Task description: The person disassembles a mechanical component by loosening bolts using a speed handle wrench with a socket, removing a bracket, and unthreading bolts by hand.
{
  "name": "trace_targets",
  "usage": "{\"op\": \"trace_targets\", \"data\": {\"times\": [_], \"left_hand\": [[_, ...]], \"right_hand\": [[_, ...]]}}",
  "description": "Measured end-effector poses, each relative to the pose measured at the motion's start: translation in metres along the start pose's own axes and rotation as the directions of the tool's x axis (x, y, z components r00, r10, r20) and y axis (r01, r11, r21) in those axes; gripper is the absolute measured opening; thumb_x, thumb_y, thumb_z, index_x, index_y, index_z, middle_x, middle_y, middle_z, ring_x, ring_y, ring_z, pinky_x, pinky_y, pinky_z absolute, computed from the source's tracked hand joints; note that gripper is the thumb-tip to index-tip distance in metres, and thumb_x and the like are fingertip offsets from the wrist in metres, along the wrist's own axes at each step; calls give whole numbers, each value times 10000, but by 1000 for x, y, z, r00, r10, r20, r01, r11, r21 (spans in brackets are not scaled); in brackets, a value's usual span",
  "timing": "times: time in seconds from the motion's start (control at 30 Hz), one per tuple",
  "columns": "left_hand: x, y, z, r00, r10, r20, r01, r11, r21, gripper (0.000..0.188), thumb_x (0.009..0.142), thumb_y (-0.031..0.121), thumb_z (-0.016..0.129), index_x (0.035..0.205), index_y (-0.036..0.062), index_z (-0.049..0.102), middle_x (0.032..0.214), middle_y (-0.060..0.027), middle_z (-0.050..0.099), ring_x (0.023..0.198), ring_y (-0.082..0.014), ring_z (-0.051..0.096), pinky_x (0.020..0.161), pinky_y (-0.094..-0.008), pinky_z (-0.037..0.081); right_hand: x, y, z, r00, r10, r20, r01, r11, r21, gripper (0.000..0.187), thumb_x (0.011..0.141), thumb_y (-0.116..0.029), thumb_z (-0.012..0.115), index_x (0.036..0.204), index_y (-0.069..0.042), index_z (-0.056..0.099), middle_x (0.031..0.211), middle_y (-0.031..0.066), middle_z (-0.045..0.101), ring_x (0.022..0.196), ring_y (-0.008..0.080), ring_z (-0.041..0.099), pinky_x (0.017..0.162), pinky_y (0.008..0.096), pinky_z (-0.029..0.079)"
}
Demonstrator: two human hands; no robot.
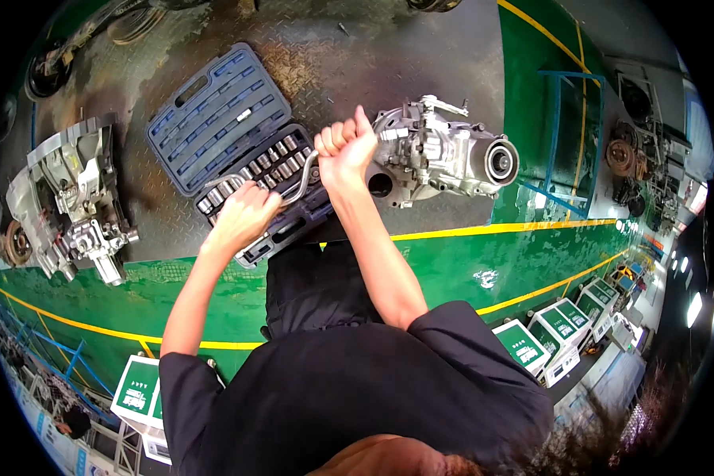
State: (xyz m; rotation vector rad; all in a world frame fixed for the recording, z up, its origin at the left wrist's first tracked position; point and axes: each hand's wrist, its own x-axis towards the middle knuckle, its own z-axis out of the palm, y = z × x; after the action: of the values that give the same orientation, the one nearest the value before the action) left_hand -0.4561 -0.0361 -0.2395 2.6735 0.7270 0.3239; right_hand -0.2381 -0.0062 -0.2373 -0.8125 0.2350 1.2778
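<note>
A bent metal rod like a speed brace [303, 187] runs between my two hands, over an open socket set case [184, 184]. My left hand [247, 213] is wrapped round its lower left part. My right hand [347, 155] is closed on its upper right end, thumb pointing up. Rows of silver sockets [279, 160] fill the near half of the case; the blue lid lies folded back on the far left. Just right of my right hand sits a silver gearbox [444, 155]. My fingers hide parts of the rod, and its tip cannot be made out.
The case and gearbox rest on a dark metal-topped bench [317, 71]. A second, opened gearbox housing [75, 198] stands at the left. Behind the yellow line on the green floor [452, 270] are white-and-green boxes [559, 325]. A blue frame [575, 143] stands at the right.
</note>
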Motion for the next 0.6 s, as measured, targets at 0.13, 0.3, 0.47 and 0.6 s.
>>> {"op": "trace_targets", "data": {"times": [0.13,0.3,0.47,0.6], "left_hand": [[14,1,12,988,-137,78,138,990,-7,273,873,282,695,765,89,534,635,-84,564,633,-274,593,692,-393,447],[27,-7,9,982,-188,-6,188,980,61,331,820,347,750,724,102,549,642,-66,579,637,-250,592,727,-380,423],[25,-16,6,983,-176,-54,182,973,139,330,813,366,753,724,114,559,642,-46,561,643,-226,576,719,-367,420],[16,-17,3,985,-173,-24,175,961,213,318,820,367,743,727,122,564,659,-33,538,667,-207,554,733,-356,420]], "right_hand": [[6,0,15,999,29,31,-30,999,39,566,1018,-321,417,537,-173,159,466,-27,128,433,139,78,455,324,118],[11,-7,16,996,-35,87,25,993,117,559,986,-295,457,531,-183,152,460,-28,143,428,133,83,456,322,115],[13,-1,17,992,-31,121,9,984,180,565,958,-283,481,509,-179,153,453,-27,136,428,137,76,460,326,109],[4,5,19,997,16,82,-32,979,203,560,967,-293,475,518,-195,156,457,-34,148,413,132,98,447,317,119]]}}
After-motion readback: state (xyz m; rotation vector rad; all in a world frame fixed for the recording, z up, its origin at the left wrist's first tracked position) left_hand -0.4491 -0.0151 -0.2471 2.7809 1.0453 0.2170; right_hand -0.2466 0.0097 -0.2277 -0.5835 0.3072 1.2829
